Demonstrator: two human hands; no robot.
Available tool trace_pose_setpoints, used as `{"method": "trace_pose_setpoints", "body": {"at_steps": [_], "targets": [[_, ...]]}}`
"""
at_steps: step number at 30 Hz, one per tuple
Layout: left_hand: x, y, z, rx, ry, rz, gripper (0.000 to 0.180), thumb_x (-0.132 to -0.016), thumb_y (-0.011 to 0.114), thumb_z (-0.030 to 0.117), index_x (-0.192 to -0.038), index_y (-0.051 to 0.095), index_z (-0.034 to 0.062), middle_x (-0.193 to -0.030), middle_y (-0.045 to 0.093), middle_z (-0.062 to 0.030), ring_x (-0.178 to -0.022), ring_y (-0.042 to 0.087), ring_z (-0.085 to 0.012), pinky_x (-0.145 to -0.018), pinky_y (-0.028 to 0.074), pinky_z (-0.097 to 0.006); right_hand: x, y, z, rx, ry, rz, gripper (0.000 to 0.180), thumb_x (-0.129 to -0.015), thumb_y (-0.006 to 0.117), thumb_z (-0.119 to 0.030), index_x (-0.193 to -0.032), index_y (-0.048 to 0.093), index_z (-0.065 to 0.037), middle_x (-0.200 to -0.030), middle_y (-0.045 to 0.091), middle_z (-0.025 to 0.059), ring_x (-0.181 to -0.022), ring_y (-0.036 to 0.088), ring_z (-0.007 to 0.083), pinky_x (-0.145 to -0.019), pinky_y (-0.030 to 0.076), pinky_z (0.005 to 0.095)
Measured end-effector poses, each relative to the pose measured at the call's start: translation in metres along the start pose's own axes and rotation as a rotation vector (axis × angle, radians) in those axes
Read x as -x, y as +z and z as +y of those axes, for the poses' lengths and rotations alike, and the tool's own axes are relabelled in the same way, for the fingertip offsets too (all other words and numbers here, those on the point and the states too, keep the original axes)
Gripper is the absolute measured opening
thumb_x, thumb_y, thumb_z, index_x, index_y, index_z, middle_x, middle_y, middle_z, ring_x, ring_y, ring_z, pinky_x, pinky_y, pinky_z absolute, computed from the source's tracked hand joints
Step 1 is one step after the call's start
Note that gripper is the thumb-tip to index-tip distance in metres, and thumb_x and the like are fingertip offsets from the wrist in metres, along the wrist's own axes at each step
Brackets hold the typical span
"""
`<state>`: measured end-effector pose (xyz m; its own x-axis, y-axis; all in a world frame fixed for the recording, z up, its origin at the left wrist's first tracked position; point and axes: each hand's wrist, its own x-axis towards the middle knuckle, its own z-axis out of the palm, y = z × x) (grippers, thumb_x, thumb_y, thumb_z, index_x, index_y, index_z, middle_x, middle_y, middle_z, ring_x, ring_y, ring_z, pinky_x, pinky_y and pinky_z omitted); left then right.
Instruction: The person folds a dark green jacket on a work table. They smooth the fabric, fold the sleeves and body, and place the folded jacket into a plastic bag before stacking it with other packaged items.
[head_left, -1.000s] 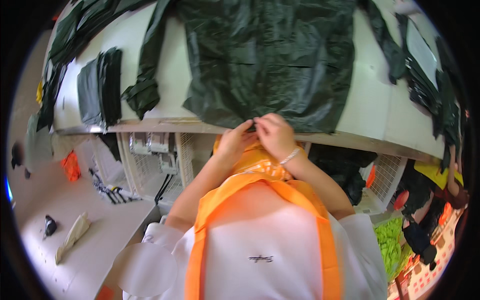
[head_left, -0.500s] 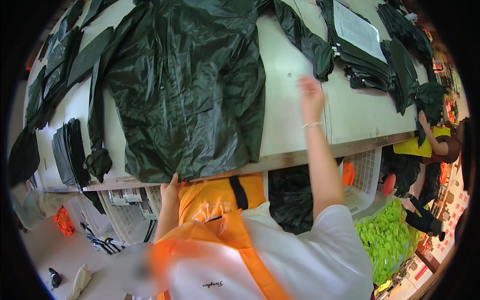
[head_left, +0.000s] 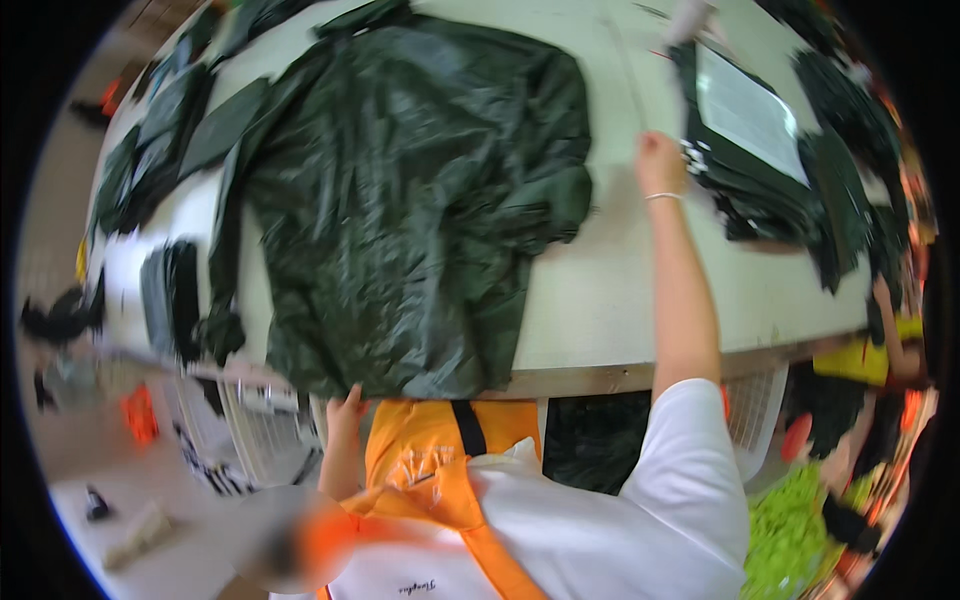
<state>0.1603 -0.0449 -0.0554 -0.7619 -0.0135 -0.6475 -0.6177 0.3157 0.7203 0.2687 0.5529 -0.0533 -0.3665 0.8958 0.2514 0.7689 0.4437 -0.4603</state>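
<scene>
Gotta be a garment workshop tbh. There's a long pale smooth-topped worktable [head_left: 590, 320] with a shiny dark green jacket [head_left: 390, 200] spread flat toward 11 o'clock, a stack of folded dark green garments [head_left: 755, 222] between 2 and 3, a white plastic lattice crate [head_left: 260, 435] underneath at 8, a crumpled lime-green heap [head_left: 790, 525] at 4, plus a co-worker [head_left: 904, 355] around 3.

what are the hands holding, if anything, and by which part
The left hand holds the dark green, glossy fabric jacket by its bottom hem, left of the middle. The right hand is curled and blurred; whether it holds anything cannot be told.
</scene>
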Motion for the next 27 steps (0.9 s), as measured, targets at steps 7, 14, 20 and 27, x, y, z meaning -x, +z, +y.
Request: {"method": "trace_pose_setpoints", "body": {"at_steps": [7, 14, 20, 27], "targets": [[0.004, -0.02, 0.013, -0.449, -0.071, -0.447, 0.064, -0.08, 0.062, 0.057, -0.084, 0.068, -0.0068, -0.074, 0.069, -0.0113, -0.068, 0.067, -0.0206, -0.066, 0.053, -0.029, 0.001, 0.032, 0.146, 0.409, -0.145, -0.079, 0.025, -0.086, 0.054, -0.021, -0.083, 0.067, 0.0, -0.079, 0.064, 0.0242, -0.069, 0.063, 0.0376, -0.058, 0.047, 0.0472], [-0.099, -0.191, 0.05, -0.427, 0.255, 0.393, 0.027, -0.082, 0.064, 0.029, -0.074, 0.068, 0.003, -0.064, 0.065, -0.0058, -0.053, 0.058, -0.0147, -0.054, 0.048, -0.03, 0.047, -0.007, 0.18, -0.039, 0.095, 0.001, 0.04, -0.092, 0.054, -0.03, -0.1, 0.062, 0.008, -0.093, 0.066, 0.0214, -0.084, 0.062, 0.0341, -0.074, 0.049, 0.0373], [-0.239, -0.277, 0.12, -0.371, 0.434, 0.504, 0.066, -0.072, 0.069, 0.01, -0.134, 0.046, 0.009, -0.12, 0.059, -0.0158, -0.104, 0.06, -0.0232, -0.087, 0.048, -0.034, 0.115, -0.046, 0.06, -0.398, 0.174, -0.156, 0.054, -0.096, 0.042, -0.048, -0.11, 0.063, -0.001, -0.082, 0.063, 0.0056, -0.065, 0.052, 0.0109, -0.062, 0.045, 0.0252], [-0.243, -0.269, 0.171, -0.489, 0.938, -0.036, 0.023, -0.074, 0.062, -0.001, -0.096, 0.065, 0.0033, -0.109, 0.066, -0.0088, -0.103, 0.06, -0.0204, -0.087, 0.045, -0.03, 0.312, -0.02, -0.366, -0.665, -0.105, -0.587, 0.02, -0.088, 0.061, -0.01, -0.106, 0.067, -0.004, -0.099, 0.069, 0.0089, -0.086, 0.063, 0.0122, -0.077, 0.049, 0.0251]]}}
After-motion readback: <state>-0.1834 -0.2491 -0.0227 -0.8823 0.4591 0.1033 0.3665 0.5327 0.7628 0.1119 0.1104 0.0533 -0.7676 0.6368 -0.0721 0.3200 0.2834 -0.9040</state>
